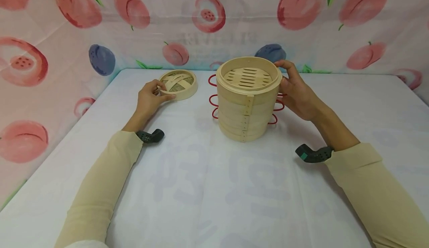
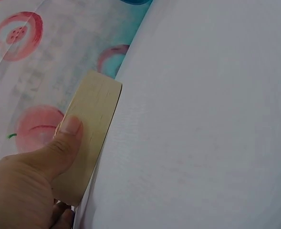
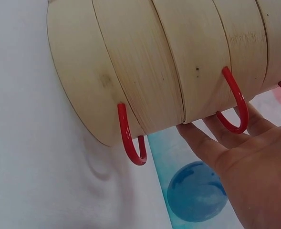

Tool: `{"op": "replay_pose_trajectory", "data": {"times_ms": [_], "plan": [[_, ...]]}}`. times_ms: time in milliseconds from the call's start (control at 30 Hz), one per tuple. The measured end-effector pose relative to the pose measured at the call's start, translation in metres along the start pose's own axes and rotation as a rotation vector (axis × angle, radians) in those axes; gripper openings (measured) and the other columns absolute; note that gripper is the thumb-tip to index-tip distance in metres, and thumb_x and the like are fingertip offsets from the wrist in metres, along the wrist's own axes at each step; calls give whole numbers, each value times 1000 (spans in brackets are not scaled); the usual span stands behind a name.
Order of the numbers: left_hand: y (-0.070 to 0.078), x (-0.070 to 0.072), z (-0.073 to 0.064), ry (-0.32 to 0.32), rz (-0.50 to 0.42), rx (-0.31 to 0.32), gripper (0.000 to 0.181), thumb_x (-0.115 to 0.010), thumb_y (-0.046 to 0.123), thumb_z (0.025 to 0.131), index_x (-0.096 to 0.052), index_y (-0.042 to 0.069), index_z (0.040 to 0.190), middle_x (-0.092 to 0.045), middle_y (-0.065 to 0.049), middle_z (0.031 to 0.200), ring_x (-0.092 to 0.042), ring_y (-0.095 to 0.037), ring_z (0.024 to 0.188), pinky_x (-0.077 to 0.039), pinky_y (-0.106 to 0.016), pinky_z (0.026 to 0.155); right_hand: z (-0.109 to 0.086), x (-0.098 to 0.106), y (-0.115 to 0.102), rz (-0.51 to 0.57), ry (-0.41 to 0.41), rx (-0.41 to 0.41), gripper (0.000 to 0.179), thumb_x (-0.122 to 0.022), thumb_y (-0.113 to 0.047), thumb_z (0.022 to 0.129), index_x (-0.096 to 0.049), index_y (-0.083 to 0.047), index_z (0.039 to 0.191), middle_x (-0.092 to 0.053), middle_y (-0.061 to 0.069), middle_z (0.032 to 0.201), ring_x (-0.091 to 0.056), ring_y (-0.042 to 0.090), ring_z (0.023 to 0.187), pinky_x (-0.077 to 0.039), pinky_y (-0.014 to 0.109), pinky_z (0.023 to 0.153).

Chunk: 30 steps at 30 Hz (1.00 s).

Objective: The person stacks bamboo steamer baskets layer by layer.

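On the white table, my left hand [image 1: 149,97] pinches the rim of a round woven bamboo steamer lid [image 1: 184,92] at the back left. In the left wrist view, the thumb presses on the lid's plain side wall [image 2: 95,102], and the other fingers are mostly hidden. Right of it stands an upright stack of bamboo steamer baskets [image 1: 231,108], uncovered, its slatted floor [image 1: 248,77] showing. My right hand [image 1: 299,97] touches the stack's right side near the top rim. In the right wrist view, its fingers [image 3: 202,143] reach behind a red handle [image 3: 242,117], tips partly hidden.
Red loop handles [image 1: 213,100] stick out on both sides of the stack. A fruit-printed cloth [image 1: 234,28] hangs behind the table [image 1: 201,203] and along its left. Each wrist wears a dark camera mount [image 1: 313,154].
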<state>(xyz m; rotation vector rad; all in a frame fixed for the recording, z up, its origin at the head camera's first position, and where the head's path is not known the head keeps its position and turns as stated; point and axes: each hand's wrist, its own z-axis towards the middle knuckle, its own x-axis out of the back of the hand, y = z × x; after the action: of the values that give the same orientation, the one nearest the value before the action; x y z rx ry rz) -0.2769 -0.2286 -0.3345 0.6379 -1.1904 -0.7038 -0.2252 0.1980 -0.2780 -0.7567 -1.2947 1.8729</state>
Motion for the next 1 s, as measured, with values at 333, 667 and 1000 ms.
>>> {"op": "replay_pose_trajectory", "data": {"times_ms": [333,667,1000], "plan": [[2,-2,0,37,49,-72,35,-80,30,79,-57,9,94,-43,-7,77,-35,-15,71,-25,-29,64,0,0,-1,1,13,-7,55,-62,-40,92,-29,-24,133,-44,14,124,-49,27,105,-39,39,94],[19,5,0,109,-205,-62,30,-81,20,79,-57,8,92,-58,-4,83,-52,-4,82,-43,-13,74,1,0,0,-13,-1,4,52,-59,-37,94,-28,-24,134,-44,14,124,-49,27,105,-41,38,93],[65,16,-1,72,-446,-114,24,-79,10,80,-58,8,92,-61,-10,108,-59,-15,108,-48,-26,91,0,0,-3,-22,-3,-12,52,-59,-38,94,-28,-25,134,-40,14,130,-46,28,110,-41,35,95]]}}
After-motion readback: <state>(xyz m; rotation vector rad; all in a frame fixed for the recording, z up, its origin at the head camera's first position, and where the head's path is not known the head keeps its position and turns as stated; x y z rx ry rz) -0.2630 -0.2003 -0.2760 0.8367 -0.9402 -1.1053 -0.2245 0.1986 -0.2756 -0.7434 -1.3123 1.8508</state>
